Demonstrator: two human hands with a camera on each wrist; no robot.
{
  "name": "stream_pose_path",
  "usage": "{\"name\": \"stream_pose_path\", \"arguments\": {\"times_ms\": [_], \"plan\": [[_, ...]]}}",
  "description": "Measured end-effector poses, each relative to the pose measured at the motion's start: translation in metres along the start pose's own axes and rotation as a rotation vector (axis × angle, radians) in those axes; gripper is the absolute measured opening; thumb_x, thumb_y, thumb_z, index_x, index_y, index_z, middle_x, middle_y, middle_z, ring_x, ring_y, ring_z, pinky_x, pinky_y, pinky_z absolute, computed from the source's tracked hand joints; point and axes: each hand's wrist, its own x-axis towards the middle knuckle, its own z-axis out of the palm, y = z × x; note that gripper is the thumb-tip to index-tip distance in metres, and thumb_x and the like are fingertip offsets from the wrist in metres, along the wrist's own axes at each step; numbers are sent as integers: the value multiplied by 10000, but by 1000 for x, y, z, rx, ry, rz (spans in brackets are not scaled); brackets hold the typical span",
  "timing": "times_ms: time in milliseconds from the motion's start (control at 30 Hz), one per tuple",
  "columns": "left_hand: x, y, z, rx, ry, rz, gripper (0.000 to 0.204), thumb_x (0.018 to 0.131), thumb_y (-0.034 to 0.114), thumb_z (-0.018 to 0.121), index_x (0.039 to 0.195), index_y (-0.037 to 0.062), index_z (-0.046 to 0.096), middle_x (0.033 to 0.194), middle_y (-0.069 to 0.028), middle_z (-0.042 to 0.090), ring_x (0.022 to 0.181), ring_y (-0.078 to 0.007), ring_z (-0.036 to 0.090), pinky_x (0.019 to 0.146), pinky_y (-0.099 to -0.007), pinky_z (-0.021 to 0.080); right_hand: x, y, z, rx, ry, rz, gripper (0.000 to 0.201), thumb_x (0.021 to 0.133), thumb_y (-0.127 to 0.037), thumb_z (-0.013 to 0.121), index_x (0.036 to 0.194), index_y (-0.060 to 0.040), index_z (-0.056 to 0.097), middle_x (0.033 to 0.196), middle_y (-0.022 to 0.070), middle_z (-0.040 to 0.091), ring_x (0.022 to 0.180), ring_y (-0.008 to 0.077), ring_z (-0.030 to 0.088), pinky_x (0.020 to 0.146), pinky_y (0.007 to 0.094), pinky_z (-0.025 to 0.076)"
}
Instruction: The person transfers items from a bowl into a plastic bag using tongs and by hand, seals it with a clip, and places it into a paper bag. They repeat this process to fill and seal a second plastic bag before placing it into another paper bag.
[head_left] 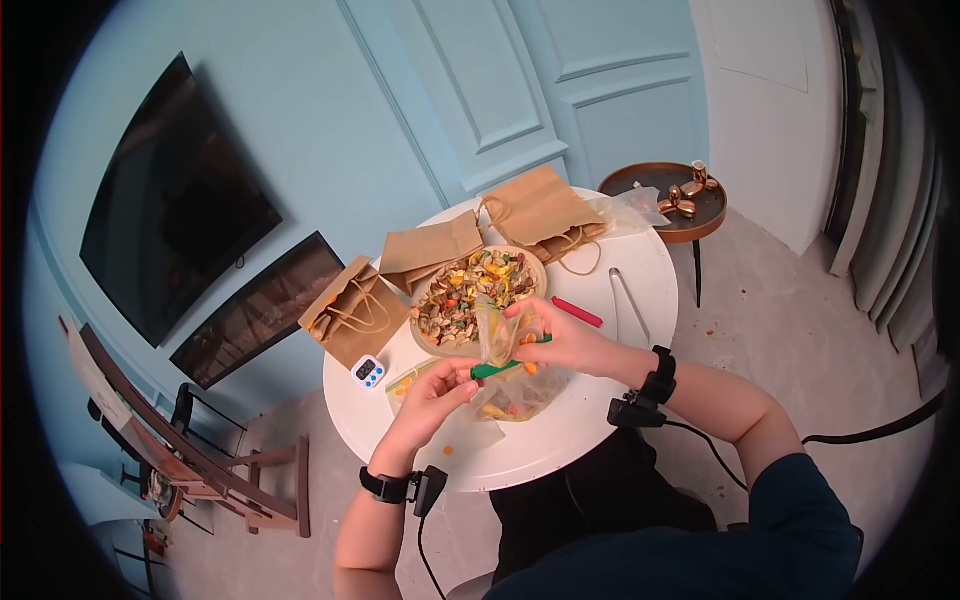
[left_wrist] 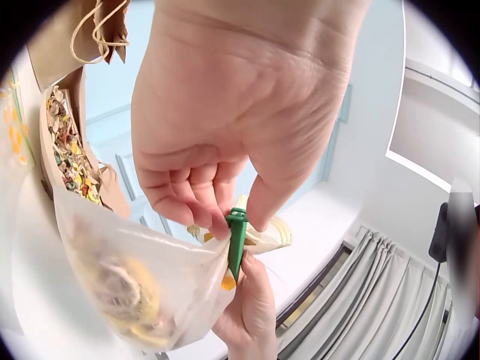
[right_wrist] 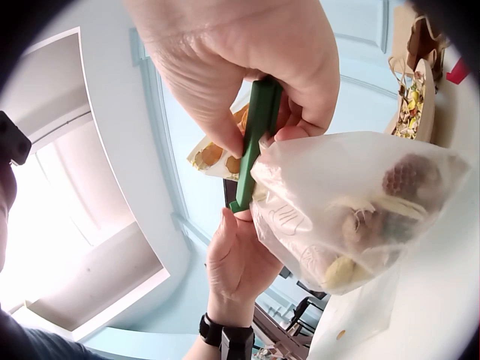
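A green bag clip (head_left: 486,371) lies across the neck of a translucent plastic bag (head_left: 512,402) that holds mixed dried pieces. My left hand (head_left: 432,400) pinches one end of the clip between thumb and fingers. Farther along, my right hand (head_left: 575,342) grips the clip's other end, with thumb and fingers on either side of it in the right wrist view. The folded top of the bag (left_wrist: 271,234) sticks out beyond the clip. Below it hangs the filled part (right_wrist: 352,225), showing yellow slices and a dark, bumpy piece.
Behind the hands, a round tray (head_left: 541,274) is heaped with dried pieces on the white table (head_left: 640,380). Around it stand brown paper bags (head_left: 545,208), a timer (head_left: 368,372), a pink-red stick-like thing (head_left: 577,312) and metal tongs (head_left: 630,305). Another plastic bag (head_left: 402,383) lies near my left hand.
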Motion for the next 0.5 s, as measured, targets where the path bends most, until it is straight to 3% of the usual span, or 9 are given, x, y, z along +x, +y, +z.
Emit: {"name": "stream_pose_path", "arguments": {"times_ms": [200,267,367,467,500], "plan": [[7,-11,-1,-68,67,38,282,886,126,620,1146,33,563,950,-23,611,853,-89,539,769,-238,435,0,5,-2,61,10,33,476,865,-85,619,1262,-41,361,863,48,615,724,81,571,609,229,435],[5,-4,9,-140,171,75,244,882,104,622,1109,30,571,935,-14,612,849,-82,546,791,-222,425,1,6,-2,91,-4,34,479,864,-84,624,1261,-39,360,856,44,611,720,77,563,613,229,430],[4,-4,19,-66,256,56,151,893,100,620,1027,44,581,907,12,618,822,-43,546,751,-195,426,3,12,1,173,104,-33,450,852,-118,655,1201,-33,384,791,50,603,657,84,543,590,231,432],[8,-15,17,-105,231,72,78,897,98,616,953,61,578,876,20,619,793,-35,547,730,-186,431,1,5,4,197,124,-42,502,841,-115,665,1239,-35,370,840,61,612,671,77,556,592,231,440],[9,-15,16,-105,231,71,78,897,98,616,953,61,578,876,20,619,793,-35,547,730,-186,431,-2,-1,6,137,109,-2,547,830,-116,673,1266,-30,353,928,96,606,757,114,582,649,256,462]]}}
